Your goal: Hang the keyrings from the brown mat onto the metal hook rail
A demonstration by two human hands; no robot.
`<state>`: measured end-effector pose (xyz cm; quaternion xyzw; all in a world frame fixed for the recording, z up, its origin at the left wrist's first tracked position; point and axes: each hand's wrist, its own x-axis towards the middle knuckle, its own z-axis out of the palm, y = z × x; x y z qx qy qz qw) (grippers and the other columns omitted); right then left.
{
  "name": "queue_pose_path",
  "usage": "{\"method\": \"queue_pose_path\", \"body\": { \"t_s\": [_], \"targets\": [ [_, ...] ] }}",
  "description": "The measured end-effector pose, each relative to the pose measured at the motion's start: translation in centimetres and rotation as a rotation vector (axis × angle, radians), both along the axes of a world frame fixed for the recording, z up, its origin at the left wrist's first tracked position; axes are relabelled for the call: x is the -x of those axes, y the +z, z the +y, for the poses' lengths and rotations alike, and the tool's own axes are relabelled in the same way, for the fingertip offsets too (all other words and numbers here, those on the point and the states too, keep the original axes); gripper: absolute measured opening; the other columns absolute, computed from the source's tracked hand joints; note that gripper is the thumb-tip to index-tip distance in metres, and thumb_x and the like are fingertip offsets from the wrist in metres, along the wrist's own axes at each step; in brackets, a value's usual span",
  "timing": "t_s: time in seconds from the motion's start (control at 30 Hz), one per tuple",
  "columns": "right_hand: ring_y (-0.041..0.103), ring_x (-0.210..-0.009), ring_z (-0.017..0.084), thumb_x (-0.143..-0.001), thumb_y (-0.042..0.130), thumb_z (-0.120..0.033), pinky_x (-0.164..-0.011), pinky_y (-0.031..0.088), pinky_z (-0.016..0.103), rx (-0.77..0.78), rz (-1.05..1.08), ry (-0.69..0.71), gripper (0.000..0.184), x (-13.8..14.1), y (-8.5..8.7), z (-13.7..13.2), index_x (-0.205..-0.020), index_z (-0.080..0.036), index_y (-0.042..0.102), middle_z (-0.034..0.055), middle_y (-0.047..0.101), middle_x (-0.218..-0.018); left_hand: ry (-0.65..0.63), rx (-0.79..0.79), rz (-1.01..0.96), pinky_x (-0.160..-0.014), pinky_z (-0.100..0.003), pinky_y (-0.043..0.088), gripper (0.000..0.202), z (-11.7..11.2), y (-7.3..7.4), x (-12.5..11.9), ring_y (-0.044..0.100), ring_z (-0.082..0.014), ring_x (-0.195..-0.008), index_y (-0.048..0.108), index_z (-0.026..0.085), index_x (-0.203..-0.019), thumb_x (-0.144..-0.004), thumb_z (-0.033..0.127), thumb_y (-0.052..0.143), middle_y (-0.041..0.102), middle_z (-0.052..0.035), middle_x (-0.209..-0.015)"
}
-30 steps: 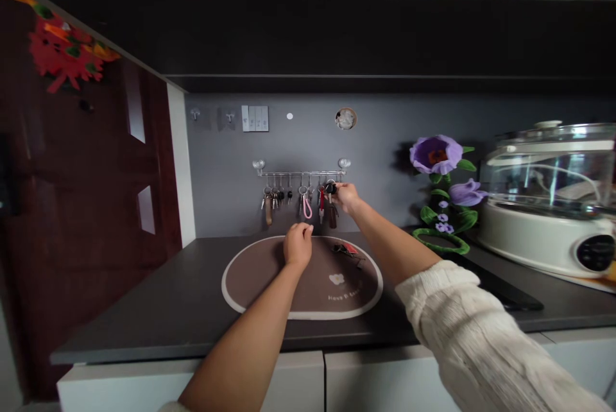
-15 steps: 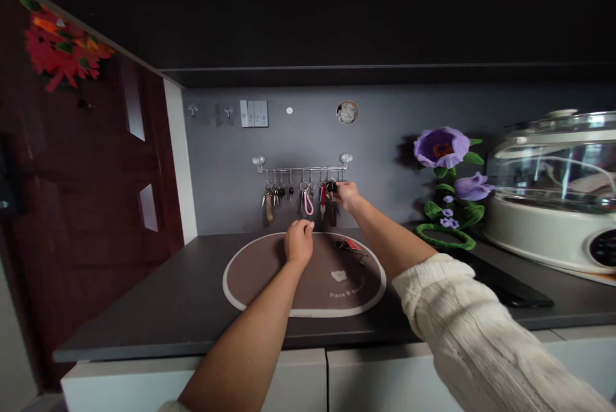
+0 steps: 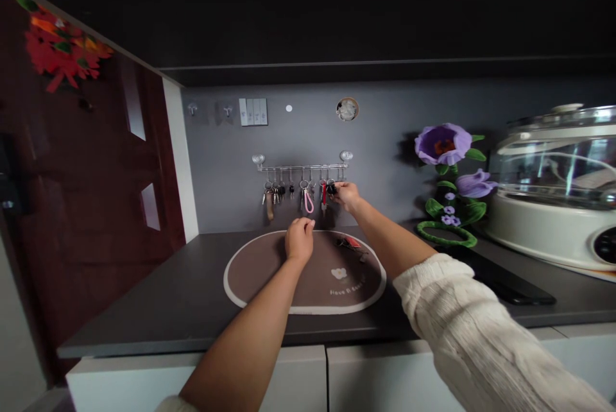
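A clear rail (image 3: pixel 302 169) with hooks is fixed to the grey wall, and several bunches of keys hang from it. My right hand (image 3: pixel 347 196) is at the rail's right end, fingers closed on a bunch of keys with a black fob (image 3: pixel 332 188). Beside it hangs a red strap (image 3: pixel 324 192) with a key; further left are a pink loop (image 3: pixel 308 201) and a tan strap (image 3: pixel 269 205). Above the brown mat (image 3: pixel 260 271) my left hand (image 3: pixel 299 239) is closed, and its fingertips hide whatever they hold. Keys with a red tag (image 3: pixel 352 242) lie on the mat.
A dark shelf (image 3: pixel 308 14) overhangs the counter (image 3: pixel 158 296). On the right stand a purple knitted flower (image 3: pixel 443 144) and a white appliance with a clear lid (image 3: pixel 543 219). A black phone-like slab (image 3: pixel 514 280) lies in front of them. At the left is a dark red door (image 3: pixel 120 219).
The view has shifted slightly. My right hand stays at the black fob, and the dark piece hanging below it shows less clearly. My left hand has hardly moved.
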<state>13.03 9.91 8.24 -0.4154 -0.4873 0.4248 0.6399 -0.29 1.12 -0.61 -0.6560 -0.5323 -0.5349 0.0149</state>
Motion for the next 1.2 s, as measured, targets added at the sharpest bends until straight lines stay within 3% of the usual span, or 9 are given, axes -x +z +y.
{"method": "queue_pose_path", "body": {
  "t_s": [0.23,0.5,0.9,1.1,1.2],
  "targets": [
    [0.040,-0.040,0.002,-0.072,0.045,-0.006,-0.044,0.036,0.014,-0.010,-0.051,0.035,0.013,-0.8,-0.5,-0.5,-0.062,-0.014,0.047,-0.0046,0.047,-0.048,-0.055,0.010,0.015,-0.067,-0.025,0.036,0.021,0.2,-0.1,-0.1,0.052,-0.0138,-0.072,0.060,0.017,-0.072,-0.078,0.027,0.042,0.060,-0.0044,-0.075],
    [0.046,-0.048,0.004,-0.069,0.051,-0.008,-0.051,0.040,0.015,-0.050,-0.133,0.078,0.008,-2.3,-1.6,-3.0,-0.066,-0.015,0.055,-0.0030,0.054,-0.056,-0.138,0.020,0.015,-0.068,-0.024,0.038,0.020,0.3,-0.2,-0.2,0.052,-0.0129,-0.071,0.061,0.016,-0.073,-0.077,0.027,0.044,0.060,-0.0039,-0.075],
    [0.053,-0.057,0.006,-0.068,0.055,-0.009,-0.057,0.041,0.017,-0.049,-0.152,0.152,0.007,-3.5,-5.2,-8.0,-0.073,-0.013,0.057,0.0006,0.060,-0.068,-0.204,0.052,0.078,-0.067,-0.024,0.038,0.018,-0.1,-0.4,-0.1,0.052,-0.0124,-0.069,0.061,0.015,-0.071,-0.076,0.025,0.047,0.061,-0.0038,-0.073],
    [0.044,-0.047,0.004,-0.067,0.057,-0.016,-0.049,0.038,0.016,-0.093,-0.349,0.156,0.011,-3.5,-7.0,-8.8,-0.078,-0.015,0.058,-0.0030,0.058,-0.063,-0.204,0.067,0.077,-0.066,-0.024,0.038,0.018,-0.1,-0.4,0.1,0.052,-0.0129,-0.068,0.061,0.015,-0.071,-0.075,0.025,0.047,0.062,-0.0040,-0.072],
    [0.047,-0.051,0.005,-0.063,0.059,-0.012,-0.054,0.039,0.018,-0.163,-0.510,0.150,0.010,-3.7,-7.5,-8.8,-0.073,-0.016,0.060,-0.0034,0.058,-0.059,-0.203,0.061,0.076,-0.066,-0.024,0.038,0.017,0.0,-0.4,0.1,0.052,-0.0132,-0.069,0.061,0.015,-0.072,-0.075,0.025,0.047,0.062,-0.0041,-0.073]
  ]
}}
